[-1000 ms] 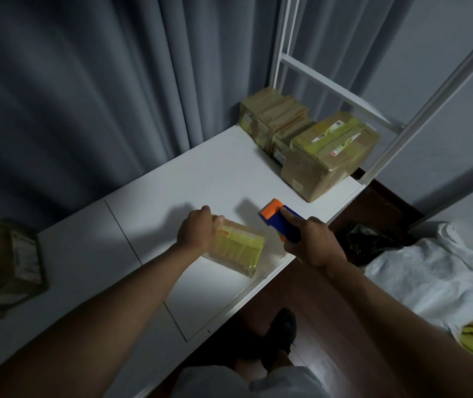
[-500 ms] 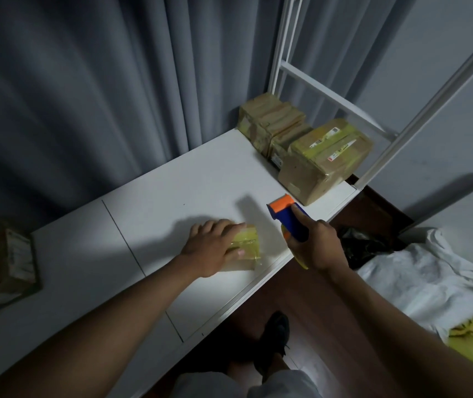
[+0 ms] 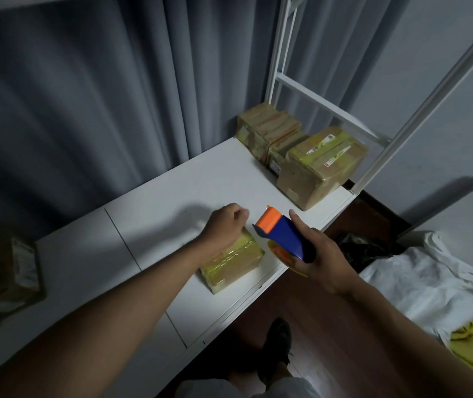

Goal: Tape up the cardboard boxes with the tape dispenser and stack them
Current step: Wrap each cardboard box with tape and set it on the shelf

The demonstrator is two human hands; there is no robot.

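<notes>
fingers of my left hand (image 3: 224, 225) curl over the far end of the small taped box (image 3: 234, 261) near the desk (image 3: 155, 202) front edge; my right hand (image 3: 320, 255) grips the blue-and-orange tape dispenser (image 3: 282, 235) just beside it; finished boxes (image 3: 315, 165) sit stacked at the far corner

The left hand (image 3: 225, 225) covers the far end of the box (image 3: 234, 261). The tape roll (image 3: 282, 254) (yellow) is mostly hidden behind the dispenser (image 3: 284, 232). Box labels are unreadable.
</notes>
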